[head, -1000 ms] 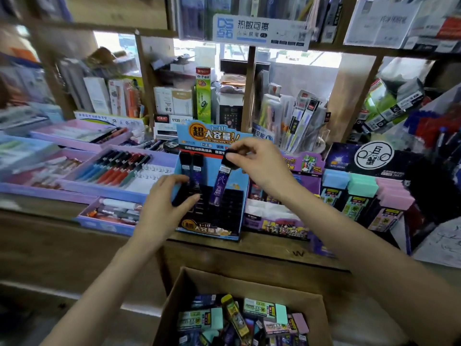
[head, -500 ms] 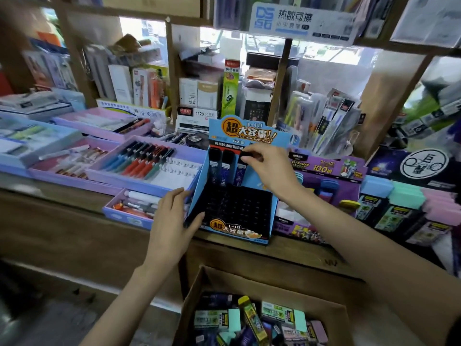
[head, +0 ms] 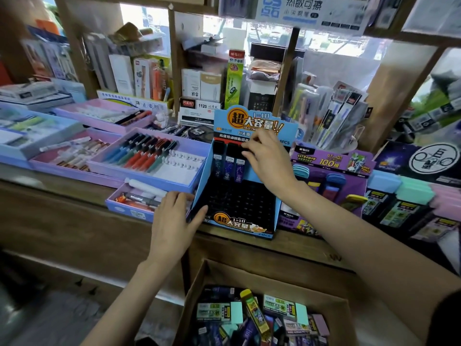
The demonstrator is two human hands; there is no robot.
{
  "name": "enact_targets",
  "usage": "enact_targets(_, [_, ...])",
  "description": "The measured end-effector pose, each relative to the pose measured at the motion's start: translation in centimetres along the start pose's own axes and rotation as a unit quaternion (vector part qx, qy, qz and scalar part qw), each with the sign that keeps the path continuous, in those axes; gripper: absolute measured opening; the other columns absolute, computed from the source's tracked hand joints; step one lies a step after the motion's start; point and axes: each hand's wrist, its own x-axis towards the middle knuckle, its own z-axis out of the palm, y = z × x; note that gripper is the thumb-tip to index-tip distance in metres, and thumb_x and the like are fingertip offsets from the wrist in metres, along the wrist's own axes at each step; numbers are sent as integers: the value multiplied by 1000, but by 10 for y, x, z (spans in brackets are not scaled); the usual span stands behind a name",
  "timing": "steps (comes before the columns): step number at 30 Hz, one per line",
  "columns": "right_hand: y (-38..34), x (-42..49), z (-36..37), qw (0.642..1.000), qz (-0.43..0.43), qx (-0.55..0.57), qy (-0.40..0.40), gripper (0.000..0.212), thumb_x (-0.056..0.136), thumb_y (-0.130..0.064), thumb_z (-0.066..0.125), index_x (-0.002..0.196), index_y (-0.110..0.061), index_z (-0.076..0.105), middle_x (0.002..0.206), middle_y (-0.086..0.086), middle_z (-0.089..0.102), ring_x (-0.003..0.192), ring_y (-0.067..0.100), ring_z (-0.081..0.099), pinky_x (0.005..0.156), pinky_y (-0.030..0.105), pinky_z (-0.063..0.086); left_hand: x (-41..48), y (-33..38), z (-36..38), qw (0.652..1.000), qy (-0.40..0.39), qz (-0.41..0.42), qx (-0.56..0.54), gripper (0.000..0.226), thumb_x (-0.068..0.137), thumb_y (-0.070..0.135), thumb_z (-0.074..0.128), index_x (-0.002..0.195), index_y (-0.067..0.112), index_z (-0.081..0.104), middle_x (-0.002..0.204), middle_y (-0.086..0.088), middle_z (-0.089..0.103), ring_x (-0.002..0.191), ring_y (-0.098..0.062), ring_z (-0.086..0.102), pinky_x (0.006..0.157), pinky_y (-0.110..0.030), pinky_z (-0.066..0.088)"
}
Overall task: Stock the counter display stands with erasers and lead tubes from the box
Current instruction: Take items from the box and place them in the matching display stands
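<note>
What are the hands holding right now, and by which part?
The right hand pinches the third lead tube by its top end, in the blue stand. The left hand holds nothing, resting flat against the stand's left side.

Free slots [head: 239, 199] beneath lead tubes [head: 229, 164]

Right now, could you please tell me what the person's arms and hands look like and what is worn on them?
Both forearms are bare. The left hand and the right hand show no gloves, rings, watch or bracelet. Only the edge of a dark sleeve shows on the right upper arm.
</note>
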Motion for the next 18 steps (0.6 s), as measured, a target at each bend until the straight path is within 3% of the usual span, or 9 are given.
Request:
enact_targets(4, [3,1,5,998,-3,-48,-31,33,94,-18,54,125,-6,58,111,12,54,107,29,43,86,34,34,2,0,-1,1000,-9,-1,-2,36,85,34,66,106,5,61,99,-11,57,93,-27,54,73,-35,43])
enact_targets(9, [1,-9,-6,999,4,-20,-50,40,92,-20,56,131,-8,51,117,9,51,113,26,41,93,32,34,6,3,-6,1000,-25,1,3,39,85,34,65,108,3,61,103,-12,57,98,-28,53,76,-39,46])
enact_targets(13, [-3,-35,-37,996,32,63,-53,31,92,-18,57,122,-9,58,114,8,54,109,23,45,87,26,32,3,9,-15,1000,-29,6,10,36,85,28,67,111,3,60,106,-15,56,102,-32,51,80,-43,47])
enact_targets(16, [-6,-66,-63,987,43,115,-102,20,90,-17,60,109,-11,65,105,5,61,96,19,55,84,31,43,-7,20,-23,999,-15,34,6,31,84,20,69,108,2,61,104,-17,55,100,-34,51,79,-43,45])
enact_targets(18, [-5,-92,-75,979,46,136,-147,18,88,-16,62,106,-12,67,100,2,64,88,15,58,79,27,45,-19,31,-24,997,-28,62,-20,28,84,15,69,107,2,61,103,-15,55,98,-32,54,81,-41,45])
